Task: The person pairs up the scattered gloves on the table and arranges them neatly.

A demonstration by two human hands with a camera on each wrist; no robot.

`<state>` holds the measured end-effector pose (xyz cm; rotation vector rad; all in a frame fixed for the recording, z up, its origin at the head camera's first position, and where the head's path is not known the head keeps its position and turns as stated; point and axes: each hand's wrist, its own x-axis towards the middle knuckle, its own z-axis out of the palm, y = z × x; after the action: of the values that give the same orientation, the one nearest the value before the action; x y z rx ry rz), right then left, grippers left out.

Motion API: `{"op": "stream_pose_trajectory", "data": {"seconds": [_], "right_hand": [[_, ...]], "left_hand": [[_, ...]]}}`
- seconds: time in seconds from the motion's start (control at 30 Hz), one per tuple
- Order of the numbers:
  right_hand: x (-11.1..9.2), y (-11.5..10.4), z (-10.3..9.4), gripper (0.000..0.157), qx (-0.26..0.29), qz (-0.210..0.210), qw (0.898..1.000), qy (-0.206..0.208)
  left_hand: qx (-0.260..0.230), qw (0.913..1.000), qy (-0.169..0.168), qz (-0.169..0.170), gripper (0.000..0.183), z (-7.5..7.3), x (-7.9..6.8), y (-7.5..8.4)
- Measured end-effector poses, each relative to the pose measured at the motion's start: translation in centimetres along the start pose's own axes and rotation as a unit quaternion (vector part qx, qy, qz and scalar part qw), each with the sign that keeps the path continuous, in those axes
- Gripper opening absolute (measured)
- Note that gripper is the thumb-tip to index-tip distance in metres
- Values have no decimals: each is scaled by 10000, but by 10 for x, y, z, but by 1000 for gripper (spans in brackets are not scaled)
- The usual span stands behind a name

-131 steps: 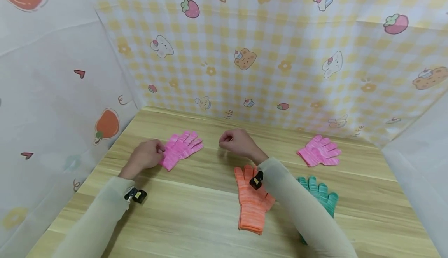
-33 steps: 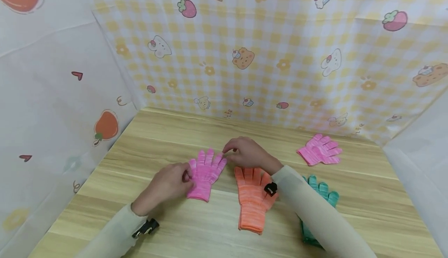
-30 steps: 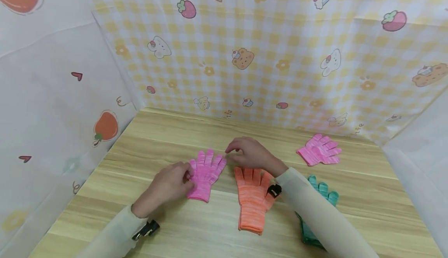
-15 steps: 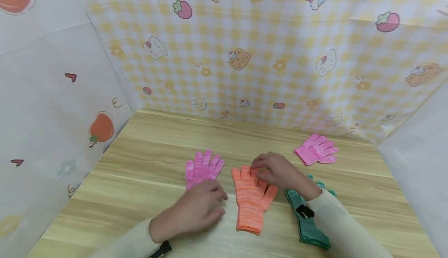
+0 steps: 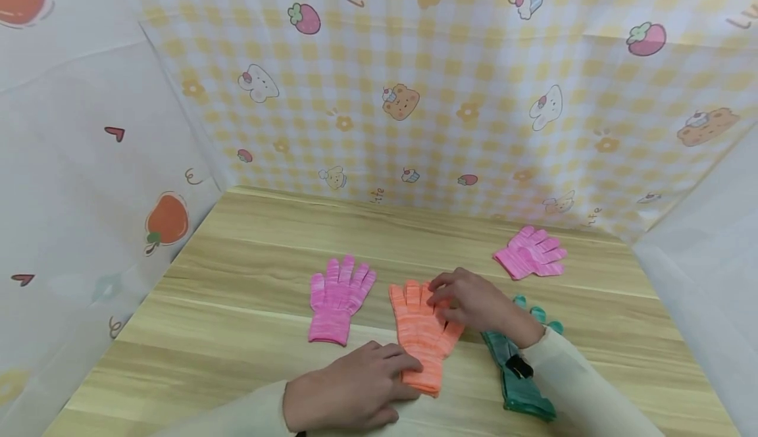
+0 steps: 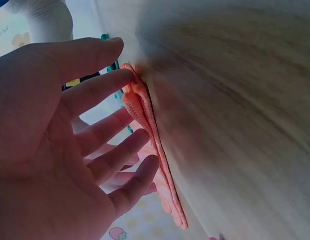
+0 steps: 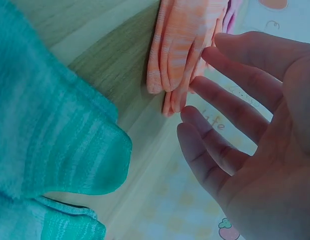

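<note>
An orange knit glove (image 5: 418, 332), layered as if doubled, lies mid-table with its fingers pointing away. My left hand (image 5: 355, 387) has its fingertips at the cuff; the left wrist view shows the fingers loosely spread along the orange edge. Over the glove's fingers and thumb is my right hand (image 5: 474, 302), its fingers gently bent and parted in the right wrist view. Neither hand grips anything. To the left, a pink glove (image 5: 337, 302) lies flat, fingers pointing away. A green glove (image 5: 521, 384) is partly hidden under my right wrist.
Another pink glove (image 5: 530, 253) lies at the back right, its fingers pointing right. The wood-grain table (image 5: 254, 253) meets a yellow checked cloth (image 5: 355, 81) at the back and a white printed cloth (image 5: 71, 160) on the left.
The left pink glove has come nearer and rightward, beside the orange one, turning upright. My left hand has let go of it and moved to the orange cuff; my right hand has moved to the orange fingers.
</note>
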<state>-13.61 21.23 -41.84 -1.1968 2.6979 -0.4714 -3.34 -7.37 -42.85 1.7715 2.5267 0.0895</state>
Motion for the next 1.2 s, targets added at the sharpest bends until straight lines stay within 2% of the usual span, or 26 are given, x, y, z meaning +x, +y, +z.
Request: {"op": "stream_pose_trajectory", "data": {"seconds": [0.2, 0.4, 0.6, 0.7, 0.87, 1.2], "right_hand": [[2, 5, 0, 17, -102, -11, 9999, 116], [5, 13, -3, 15, -107, 22, 9997, 213], [5, 17, -8, 15, -4, 195, 9998, 93], [1, 18, -12, 16, 96, 130, 9995, 272], [-16, 27, -17, 19, 209, 97, 9970, 734], [-70, 50, -27, 23, 442, 801, 9914, 931]], "left_hand": [[-104, 9996, -233, -155, 40, -1, 6, -4], [-270, 9989, -246, -299, 42, -2, 11, -9], [-369, 9984, -277, -319, 42, -3, 14, -12], [-375, 9988, -185, -264, 41, -4, 15, -11], [-370, 9993, 69, -45, 40, -7, 22, -6], [-276, 9990, 130, 319, 43, -11, 48, 7]]}}
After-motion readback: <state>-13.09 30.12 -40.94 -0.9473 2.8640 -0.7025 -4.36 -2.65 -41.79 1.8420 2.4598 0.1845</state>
